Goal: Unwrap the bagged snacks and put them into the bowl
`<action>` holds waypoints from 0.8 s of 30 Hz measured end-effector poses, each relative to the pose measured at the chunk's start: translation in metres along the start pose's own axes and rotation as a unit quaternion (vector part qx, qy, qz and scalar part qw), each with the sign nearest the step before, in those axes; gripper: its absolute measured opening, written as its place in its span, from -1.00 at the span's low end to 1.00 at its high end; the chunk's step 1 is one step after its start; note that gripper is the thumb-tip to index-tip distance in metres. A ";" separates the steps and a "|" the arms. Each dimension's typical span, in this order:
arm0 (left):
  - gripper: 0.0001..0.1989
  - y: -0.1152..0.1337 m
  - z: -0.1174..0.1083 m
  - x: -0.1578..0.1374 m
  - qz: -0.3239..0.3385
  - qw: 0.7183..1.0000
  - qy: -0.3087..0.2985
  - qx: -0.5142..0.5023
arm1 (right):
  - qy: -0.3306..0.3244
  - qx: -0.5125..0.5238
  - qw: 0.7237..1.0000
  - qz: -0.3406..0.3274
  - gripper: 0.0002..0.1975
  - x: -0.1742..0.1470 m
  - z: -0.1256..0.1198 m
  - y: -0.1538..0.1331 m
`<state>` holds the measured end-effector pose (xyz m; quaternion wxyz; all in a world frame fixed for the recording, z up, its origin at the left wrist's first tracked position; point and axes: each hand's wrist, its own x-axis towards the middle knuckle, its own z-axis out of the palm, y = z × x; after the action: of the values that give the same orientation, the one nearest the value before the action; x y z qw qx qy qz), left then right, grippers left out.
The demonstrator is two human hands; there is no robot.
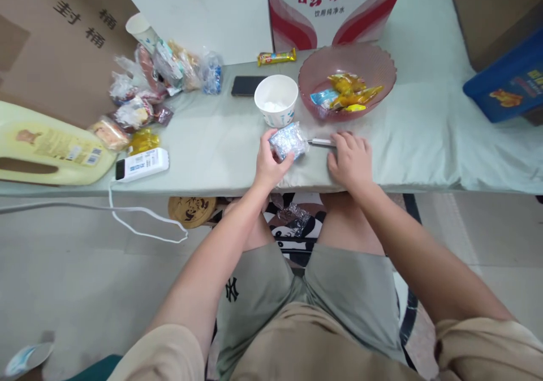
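Observation:
A small bluish package in shiny clear bubble wrap (290, 141) is gripped between the thumb and fingers of my left hand (270, 163), near the table's front edge. My right hand (351, 159) rests on the cloth, its fingers closed over the right end of a slim silver pen-shaped tool (322, 142). That tool's dark tip points left toward the package; its exact kind is unclear. Just behind the package stands a white paper cup (276, 101) with something white inside. A pink translucent bowl (307, 89) behind my right hand contains yellow and blue wrapped packets (350, 91).
A dark phone (247, 86) and a yellow snack packet (276, 57) lie behind the cup. Bagged snacks (136, 112), a white power bank (142, 165) and a pale yellow jug (51, 146) are at left. Cartons (335, 16) back the table; a blue container (509, 81) stands right.

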<state>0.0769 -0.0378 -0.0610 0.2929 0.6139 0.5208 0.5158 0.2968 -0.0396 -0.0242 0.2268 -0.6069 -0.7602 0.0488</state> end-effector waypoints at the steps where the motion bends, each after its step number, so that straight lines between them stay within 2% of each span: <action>1: -0.31 0.000 0.000 0.000 -0.004 1.000 0.001 -0.004 | -0.026 -0.015 1.000 0.004 -0.63 0.002 -0.004 0.006; 3: -0.36 0.001 0.000 0.000 -0.010 1.000 0.002 -0.005 | -0.067 -0.040 0.997 0.006 -0.68 0.006 -0.012 0.015; 6: -0.42 0.005 0.000 -0.001 -0.019 1.000 0.000 0.004 | -0.087 -0.064 0.994 0.036 -0.73 0.005 -0.026 0.018; 8: -0.45 0.007 0.000 -0.001 -0.022 1.000 -0.002 0.005 | -0.088 -0.023 0.993 0.082 -0.70 -0.001 -0.035 0.013; 10: -0.46 0.009 0.000 -0.001 -0.019 1.000 -0.003 0.003 | -0.093 0.074 0.987 0.112 -0.66 -0.008 -0.039 0.003; 12: -0.47 0.010 0.000 -0.001 -0.016 1.000 -0.004 0.005 | -0.094 0.169 0.976 0.102 -0.65 -0.014 -0.039 -0.011; 14: -0.47 0.010 0.000 -0.002 -0.017 1.000 -0.003 0.015 | -0.088 0.209 0.971 0.075 -0.65 -0.017 -0.035 -0.026; 19: -0.45 0.010 0.000 -0.001 -0.021 0.999 0.009 0.028 | -0.114 0.159 0.980 0.046 -0.64 -0.017 -0.022 -0.048; 24: -0.47 0.010 0.000 -0.001 -0.034 0.999 0.021 0.019 | -0.183 0.164 0.968 0.047 -0.60 -0.039 -0.032 -0.040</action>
<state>0.0803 -0.0412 -0.0521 0.2878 0.5902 0.5570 0.5085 0.2795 -0.0931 0.0070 0.1781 -0.5776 -0.7406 0.2936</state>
